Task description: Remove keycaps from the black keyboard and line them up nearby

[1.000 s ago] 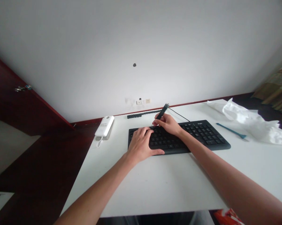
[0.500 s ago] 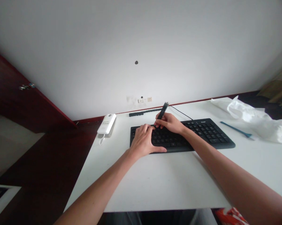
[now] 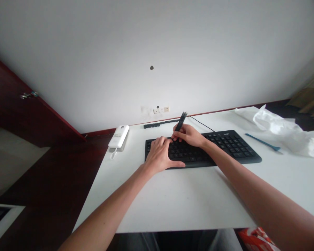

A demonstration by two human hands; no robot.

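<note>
A black keyboard [image 3: 189,165] lies on the white table under both my hands. My left hand [image 3: 159,155] rests over its left part, thumb spread toward me and fingers curved down on the keys. Close beside those fingertips, my right hand [image 3: 189,135] is closed around a slim black brush [image 3: 181,122]. The brush stands tilted, its bristle-like end up and its lower end down at the upper rows of keys. What that lower end touches is hidden by my fingers. Behind the keyboard runs a line of loose black keycaps [image 3: 151,126].
A white device with a wrist loop [image 3: 119,136] lies at the table's left. To the right are a blue flat-ended tool [image 3: 262,142] and a crumpled white plastic bag [image 3: 279,127]. The keyboard's cable [image 3: 202,123] leads toward the wall, which has sockets [image 3: 162,110].
The camera view has shifted slightly. My hands and the brush keep nearly the same place on the keyboard.
</note>
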